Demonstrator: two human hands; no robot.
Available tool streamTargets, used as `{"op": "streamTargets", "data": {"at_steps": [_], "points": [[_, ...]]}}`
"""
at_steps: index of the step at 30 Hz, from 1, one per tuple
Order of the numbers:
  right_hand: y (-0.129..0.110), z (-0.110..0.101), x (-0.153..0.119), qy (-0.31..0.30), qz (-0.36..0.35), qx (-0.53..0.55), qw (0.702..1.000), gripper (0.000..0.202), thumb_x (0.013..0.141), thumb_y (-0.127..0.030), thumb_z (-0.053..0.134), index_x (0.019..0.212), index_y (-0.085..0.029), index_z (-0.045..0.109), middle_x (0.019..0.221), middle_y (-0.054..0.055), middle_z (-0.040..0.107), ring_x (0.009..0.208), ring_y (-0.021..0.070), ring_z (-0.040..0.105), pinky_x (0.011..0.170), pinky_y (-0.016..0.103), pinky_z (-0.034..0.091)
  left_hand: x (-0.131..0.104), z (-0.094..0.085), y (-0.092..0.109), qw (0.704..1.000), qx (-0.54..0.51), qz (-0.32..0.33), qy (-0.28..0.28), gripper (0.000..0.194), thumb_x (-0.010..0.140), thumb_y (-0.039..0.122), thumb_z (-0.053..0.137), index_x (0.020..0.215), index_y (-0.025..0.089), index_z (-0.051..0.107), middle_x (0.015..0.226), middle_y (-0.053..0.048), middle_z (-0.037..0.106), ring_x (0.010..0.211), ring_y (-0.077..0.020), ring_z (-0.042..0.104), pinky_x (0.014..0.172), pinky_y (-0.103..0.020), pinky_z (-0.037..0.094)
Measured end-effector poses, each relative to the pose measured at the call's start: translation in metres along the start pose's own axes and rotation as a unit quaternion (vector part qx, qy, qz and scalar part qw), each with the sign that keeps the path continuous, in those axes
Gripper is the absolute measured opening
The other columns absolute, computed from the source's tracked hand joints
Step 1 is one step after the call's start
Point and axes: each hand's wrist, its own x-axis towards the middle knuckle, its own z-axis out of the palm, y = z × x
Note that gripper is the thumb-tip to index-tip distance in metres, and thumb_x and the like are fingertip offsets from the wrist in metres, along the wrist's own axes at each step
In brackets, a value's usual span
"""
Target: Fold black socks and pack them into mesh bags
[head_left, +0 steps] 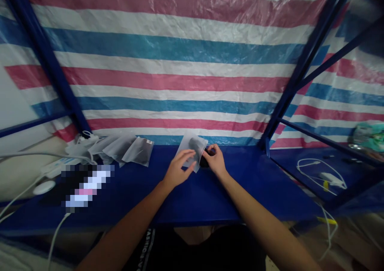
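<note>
A translucent frosted plastic bag (185, 142) is tilted above the blue tabletop, with something dark showing through it. My left hand (177, 171) grips the bag's near left side between thumb and fingers. At the bag's right edge, my right hand (216, 161) is closed, fingers bent, on a soft-looking black item (204, 161). Part of that item seems to lie inside the bag and part outside; its exact kind is too blurred to tell. Both hands are close together over the middle of the table.
Several similar filled bags (138, 151) lie overlapping at the back left. Nearby are a white power strip (60, 165), a round white object (44, 187) and a blurred-out lit device (87, 189) with a cable. Blue metal posts (288, 87) flank the blue table (204, 207). A white cable (330, 179) lies at right.
</note>
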Motion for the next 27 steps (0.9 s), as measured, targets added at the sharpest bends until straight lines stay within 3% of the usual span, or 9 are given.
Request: {"op": "streamTargets", "data": {"at_steps": [2, 4, 6, 9, 11, 15, 21, 25, 27], "points": [[-0.005, -0.003, 0.0, -0.038, -0.006, 0.006, 0.999, 0.042, 0.078, -0.05, 0.085, 0.085, -0.025, 0.052, 0.084, -0.003, 0.059, 0.074, 0.0169, 0.055, 0.076, 0.031, 0.052, 0.009, -0.013, -0.008, 0.991, 0.004, -0.063, 0.119, 0.05, 0.092, 0.031, 0.08, 0.14, 0.029, 0.067, 0.147, -0.011, 0.061, 0.139, -0.0308, 0.059, 0.121, -0.05, 0.047], [-0.01, -0.005, 0.0, -0.09, -0.016, 0.011, 0.996, 0.043, 0.077, -0.05, 0.087, 0.084, -0.025, 0.053, 0.086, -0.002, 0.06, 0.075, 0.0172, 0.056, 0.077, 0.032, 0.052, 0.016, -0.026, -0.018, 0.967, -0.061, -0.165, 0.184, 0.071, 0.083, 0.038, 0.09, 0.146, 0.027, 0.061, 0.155, -0.014, 0.056, 0.143, -0.0344, 0.055, 0.12, -0.053, 0.047], [-0.015, -0.004, -0.002, -0.13, -0.02, 0.014, 0.991, 0.045, 0.076, -0.051, 0.089, 0.085, -0.025, 0.054, 0.087, -0.001, 0.062, 0.075, 0.0176, 0.058, 0.077, 0.033, 0.053, 0.019, -0.034, -0.025, 0.928, -0.198, -0.283, 0.141, 0.078, 0.079, 0.044, 0.093, 0.147, 0.024, 0.061, 0.151, -0.017, 0.06, 0.135, -0.0358, 0.064, 0.111, -0.052, 0.055], [-0.017, 0.001, -0.008, -0.132, -0.027, -0.009, 0.991, 0.049, 0.074, -0.053, 0.091, 0.085, -0.025, 0.052, 0.085, -0.001, 0.063, 0.074, 0.0178, 0.058, 0.073, 0.032, 0.052, 0.017, -0.031, -0.025, 0.842, -0.37, -0.392, 0.001, 0.062, 0.08, 0.046, 0.093, 0.13, 0.016, 0.073, 0.127, -0.018, 0.076, 0.111, -0.0327, 0.076, 0.099, -0.046, 0.061], [-0.016, 0.005, -0.011, -0.102, -0.04, -0.046, 0.993, 0.051, 0.072, -0.053, 0.092, 0.084, -0.025, 0.051, 0.082, -0.002, 0.062, 0.072, 0.0177, 0.056, 0.07, 0.031, 0.05, 0.014, -0.022, -0.02, 0.809, -0.418, -0.413, -0.021, 0.055, 0.078, 0.043, 0.095, 0.121, 0.014, 0.076, 0.117, -0.017, 0.079, 0.102, -0.029, 0.078, 0.094, -0.041, 0.062], [-0.019, 0.007, -0.012, -0.082, -0.041, -0.054, 0.994, 0.043, 0.078, -0.053, 0.088, 0.083, -0.025, 0.056, 0.083, 0.0, 0.062, 0.077, 0.0194, 0.058, 0.074, 0.031, 0.051, 0.012, -0.007, -0.013, 0.772, -0.473, -0.424, 0.025, 0.051, 0.077, 0.035, 0.097, 0.119, 0.017, 0.075, 0.114, -0.014, 0.081, 0.095, -0.0247, 0.079, 0.089, -0.036, 0.063], [-0.036, 0.0, -0.012, -0.168, 0.039, 0.049, 0.984, 0.038, 0.094, -0.062, 0.068, 0.101, -0.025, 0.076, 0.105, 0.005, 0.072, 0.097, 0.0247, 0.067, 0.087, 0.035, 0.055, 0.014, -0.012, -0.02, 0.745, -0.488, -0.446, 0.09, 0.046, 0.079, 0.037, 0.095, 0.116, 0.016, 0.076, 0.108, -0.014, 0.081, 0.09, -0.0253, 0.079, 0.084, -0.038, 0.065], [-0.037, 0.005, -0.026, -0.271, 0.04, 0.049, 0.961, 0.034, 0.083, -0.052, 0.086, 0.101, -0.025, 0.076, 0.099, 0.003, 0.075, 0.087, 0.0231, 0.067, 0.08, 0.034, 0.056, 0.01, -0.013, -0.024, 0.755, -0.445, -0.471, 0.1, 0.052, 0.075, 0.038, 0.097, 0.117, 0.018, 0.075, 0.106, -0.013, 0.081, 0.085, -0.0257, 0.079, 0.075, -0.036, 0.065], [-0.033, 0.007, -0.031, -0.319, 0.023, 0.024, 0.947, 0.029, 0.088, -0.05, 0.082, 0.094, -0.023, 0.075, 0.089, 0.002, 0.073, 0.076, 0.0206, 0.064, 0.072, 0.032, 0.054, 0.008, -0.012, -0.024, 0.762, -0.422, -0.484, 0.087, 0.055, 0.072, 0.038, 0.099, 0.116, 0.018, 0.074, 0.103, -0.013, 0.081, 0.081, -0.0254, 0.078, 0.069, -0.034, 0.064]]}}
